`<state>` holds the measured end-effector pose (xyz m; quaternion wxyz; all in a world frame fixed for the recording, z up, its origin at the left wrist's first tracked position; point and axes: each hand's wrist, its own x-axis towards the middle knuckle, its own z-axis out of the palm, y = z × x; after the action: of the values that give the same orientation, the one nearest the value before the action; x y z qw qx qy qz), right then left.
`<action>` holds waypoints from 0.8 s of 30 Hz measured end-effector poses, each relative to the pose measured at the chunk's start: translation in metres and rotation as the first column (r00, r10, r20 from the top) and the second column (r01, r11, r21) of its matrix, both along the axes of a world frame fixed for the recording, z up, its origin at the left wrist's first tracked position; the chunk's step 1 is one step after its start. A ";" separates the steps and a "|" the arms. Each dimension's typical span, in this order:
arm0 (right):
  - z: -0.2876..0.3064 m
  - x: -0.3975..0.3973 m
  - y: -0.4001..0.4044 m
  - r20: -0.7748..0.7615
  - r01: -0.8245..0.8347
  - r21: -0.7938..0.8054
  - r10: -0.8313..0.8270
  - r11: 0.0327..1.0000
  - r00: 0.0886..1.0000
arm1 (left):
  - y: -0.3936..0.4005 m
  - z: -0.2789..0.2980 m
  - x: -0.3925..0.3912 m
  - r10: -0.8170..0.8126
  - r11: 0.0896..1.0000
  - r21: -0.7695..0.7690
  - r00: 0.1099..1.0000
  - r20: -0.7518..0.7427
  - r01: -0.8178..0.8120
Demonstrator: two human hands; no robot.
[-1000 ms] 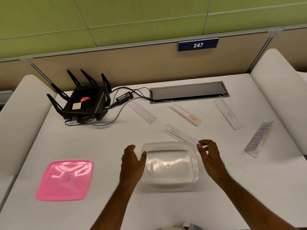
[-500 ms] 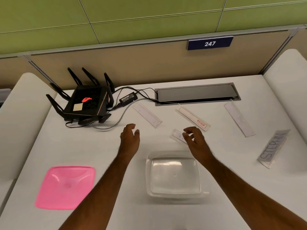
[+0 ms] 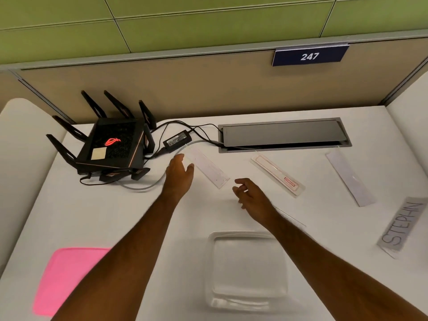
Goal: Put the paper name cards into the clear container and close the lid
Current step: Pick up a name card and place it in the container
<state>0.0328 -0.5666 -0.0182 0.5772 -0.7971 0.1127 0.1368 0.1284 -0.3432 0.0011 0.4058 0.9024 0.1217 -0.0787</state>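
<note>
— Two hands out, neither holding anything. The left hand point(image 3: 179, 173) has straight, relaxed fingers point(image 3: 181, 158), their tips just short of the near-left edge of a blank name card point(image 3: 208, 166).

— Which way does that card lie from them?

— At about two o'clock, nearly touching. Its long axis runs from eleven o'clock down to five o'clock, so the fingers meet its long side, not an end. The left hand is clearly the nearer one; I'd judge it takes this card.

— And the right hand point(image 3: 251, 196)?

— Fingers loosely curled, pinching nothing that I can see. A thin card point(image 3: 291, 217) lies at four o'clock of it, partly under the wrist, faint against the white surface point(image 3: 115, 212).

— How many cards altogether?

— Five, as far as I can count: the blank one by the left hand, the faint one under the right wrist, a red-bordered card point(image 3: 276, 174) at two o'clock of the right hand, a plain white card point(image 3: 349, 178) farther right, and the one lettered STEPHN point(image 3: 403, 227) at the right edge. All lie on the surface; none is in the container.

— One container, one lid?

— Yes. The clear container point(image 3: 247, 269) sits open at six o'clock of the hands, between the forearms, and the pink lid point(image 3: 62, 274) lies well apart at its nine o'clock. A black router point(image 3: 111, 144) stands at ten o'clock of the left hand.
</note>
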 end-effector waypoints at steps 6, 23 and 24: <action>-0.013 0.022 0.022 -0.190 0.045 0.233 0.000 0.971 0.982 | -0.004 -0.008 0.038 -0.009 1.000 0.029 1.000 -0.021 0.010; -0.029 0.048 0.051 -0.458 0.319 0.476 -0.078 0.819 0.885 | -0.006 -0.035 0.077 -0.010 1.000 0.002 0.993 -0.118 0.011; -0.029 0.049 0.052 -0.457 0.319 0.478 -0.079 0.818 0.886 | -0.006 -0.035 0.077 0.001 1.000 -0.005 0.994 -0.113 -0.002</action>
<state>0.0814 -0.5147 -0.0474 0.7515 -0.5370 0.2748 0.2671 0.2050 -0.3494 -0.0334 0.4008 0.8953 0.1451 -0.1297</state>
